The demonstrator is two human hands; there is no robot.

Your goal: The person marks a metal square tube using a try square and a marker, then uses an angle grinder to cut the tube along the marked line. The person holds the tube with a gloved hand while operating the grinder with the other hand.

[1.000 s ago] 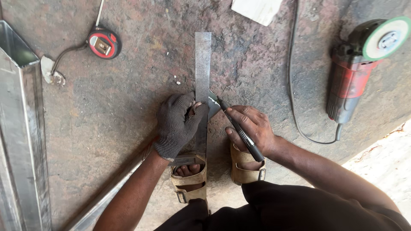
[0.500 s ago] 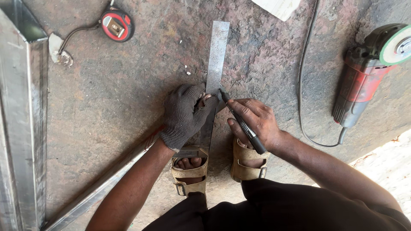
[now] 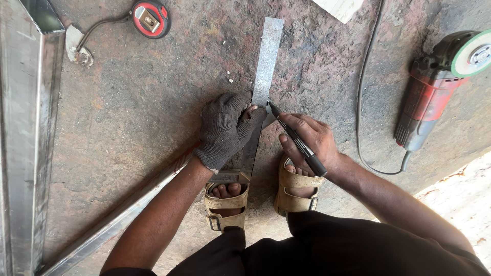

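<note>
Far left: we see a long steel channel section [image 3: 23, 143] lying on the concrete floor [image 3: 133, 122], running from the top edge down to the bottom edge.
Upper left: a red and black tape measure [image 3: 150, 18] lies on the floor, its tape end hooked near a small pale scrap [image 3: 76, 46].
Lower left: a thin steel bar [image 3: 117, 220] lies diagonally on the floor, passing under our left forearm.
Left hand: our left hand [image 3: 225, 128], in a dark knit glove, presses flat on the strip, fingers [image 3: 245, 110] spread and bearing down rather than gripping.
Centre: the flat steel strip [image 3: 267, 56] lies on the floor, pointing away from us, its near end under our left sandal [image 3: 225, 202].
Right hand: our bare right hand [image 3: 309, 140] holds a black marker [image 3: 296, 140], fingers closed around its barrel, the tip touching the strip's right edge just beside the gloved fingers.
Right of centre: our right sandal [image 3: 296, 191] stands on the floor just below the right hand.
Far right: a red angle grinder [image 3: 434, 92] with a green-faced disc lies on the floor, well apart, its black cable [image 3: 364, 102] curving between it and the strip.
Top edge: a pale flat piece [image 3: 340, 7] lies partly out of view.
</note>
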